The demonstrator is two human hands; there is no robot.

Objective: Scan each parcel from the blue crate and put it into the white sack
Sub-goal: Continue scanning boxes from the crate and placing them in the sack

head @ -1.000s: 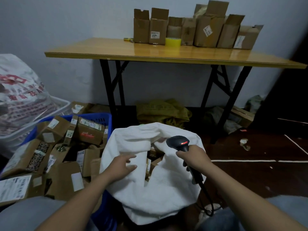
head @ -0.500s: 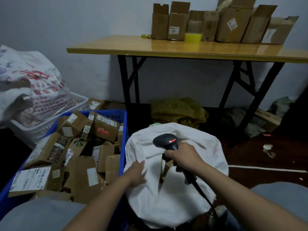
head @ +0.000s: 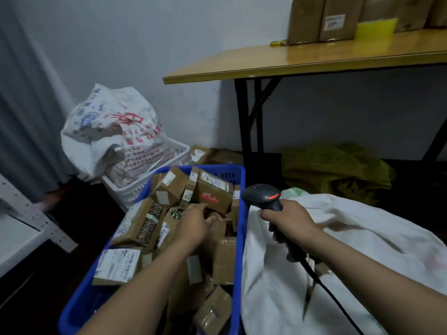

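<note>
Background: a pale wall, a dark floor and a wooden surface (head: 314, 59) carrying cardboard boxes (head: 312, 18) and a yellow tape roll (head: 376, 27), beyond and to the right of the blue crate (head: 84, 294)

1. Blue crate: stands on the floor, long axis running away from the person toward the wall. Parcels (head: 225, 259) fill it in a loose heap, lying at mixed angles.
2. White sack (head: 362, 250): directly against the crate's right wall.
3. Left grip (head: 193, 222): over the middle of the crate, fingers loosely extended and holding nothing. Fingertips point at the near edge of a red-marked parcel (head: 214, 193); contact cannot be told.
4. Right grip (head: 287, 218): just right of the crate, closed round the handle of the scanner (head: 262, 195). Scanner head points away from the person, red indicator lit. Handle axis slants down toward the person; the cable trails over the sack.
5. White basket (head: 135, 187) holding a printed bag (head: 116, 134): behind the crate's far left corner.
6. Olive sack (head: 336, 170): beyond the crate to the right, under the surface
</note>
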